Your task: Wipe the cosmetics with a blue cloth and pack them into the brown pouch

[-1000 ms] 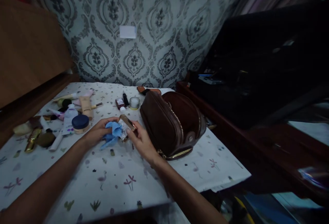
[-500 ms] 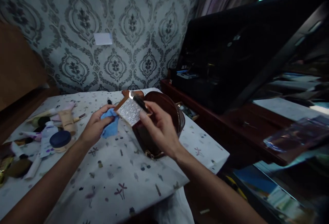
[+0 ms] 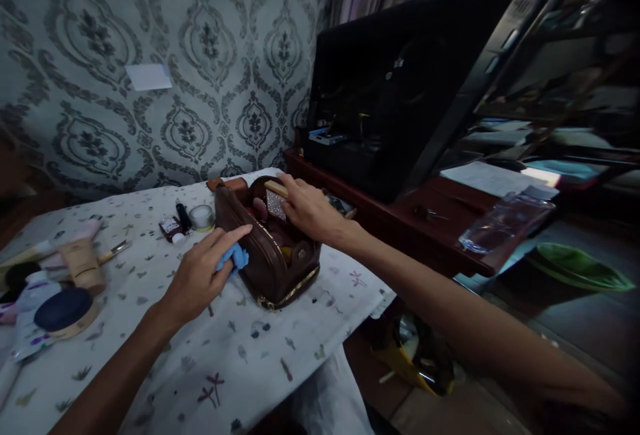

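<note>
A brown leather cosmetic bag (image 3: pixel 257 258) stands unzipped on the table, with a gold zipper along its opening. My right hand (image 3: pixel 313 210) is at the bag's far side, its fingers closed on a glittery silver case (image 3: pixel 276 204) with a gold edge. That case is partly inside the opening, and its lower part is hidden. Pinched in my left hand (image 3: pixel 203 270) is a crumpled blue cloth (image 3: pixel 240 257). The left index finger stretches out to the bag's near rim. Pink and yellow items show dimly inside the bag.
Left of the bag lie a small dark bottle (image 3: pixel 171 226), a black tube (image 3: pixel 183 216) and a round clear jar (image 3: pixel 201 217). A beige tube (image 3: pixel 83 265) and a blue-lidded jar (image 3: pixel 64 308) lie at the left. A large black screen (image 3: pixel 380 102) rises at the right.
My right hand has lowered the glittery case from above the bag into its opening. My left hand has come to the bag's near side with the cloth. The view has turned right.
</note>
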{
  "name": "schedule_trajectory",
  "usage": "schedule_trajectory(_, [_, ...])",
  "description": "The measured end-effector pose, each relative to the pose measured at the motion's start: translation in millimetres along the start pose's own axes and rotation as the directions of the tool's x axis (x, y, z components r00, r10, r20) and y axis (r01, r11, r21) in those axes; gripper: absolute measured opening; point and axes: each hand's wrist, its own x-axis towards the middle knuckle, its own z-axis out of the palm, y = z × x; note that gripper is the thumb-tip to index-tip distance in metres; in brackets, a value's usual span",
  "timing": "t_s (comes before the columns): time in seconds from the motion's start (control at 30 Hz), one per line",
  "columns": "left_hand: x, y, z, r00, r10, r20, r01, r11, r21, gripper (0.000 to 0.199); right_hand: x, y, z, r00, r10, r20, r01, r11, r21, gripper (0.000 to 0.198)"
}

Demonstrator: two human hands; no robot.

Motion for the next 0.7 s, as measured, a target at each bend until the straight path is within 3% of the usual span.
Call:
schedule_trajectory(0.13, [-5.7,-1.2,4.2,0.999,-0.042,-0.020,0.040,0.995,-0.090,0.048,2.9,-14.5,-0.8,0.972,0.010,0.233,0.034,0.982,-0.187,0.037])
schedule_trajectory(0.23, [-8.0,-1.6,6.6,0.998,-0.065,-0.027,0.062,0.991,-0.115,0.048,6.5,-21.7,2.6,0.941,0.049,0.336,0.053,0.956,-0.287,0.042])
schedule_trajectory(0.37, [-9.1,-2.3,7.8,0.998,-0.050,-0.033,0.043,0.985,-0.167,0.051,12.0,-23.6,13.7,0.923,0.108,0.370,0.016,0.948,-0.319,0.045])
schedule_trajectory(0.7, [-10.0,-5.1,7.4,0.997,-0.079,-0.007,0.076,0.974,-0.211,0.049,20.8,-4.4,42.8,0.911,0.105,0.400,0.005,0.964,-0.265,0.032])
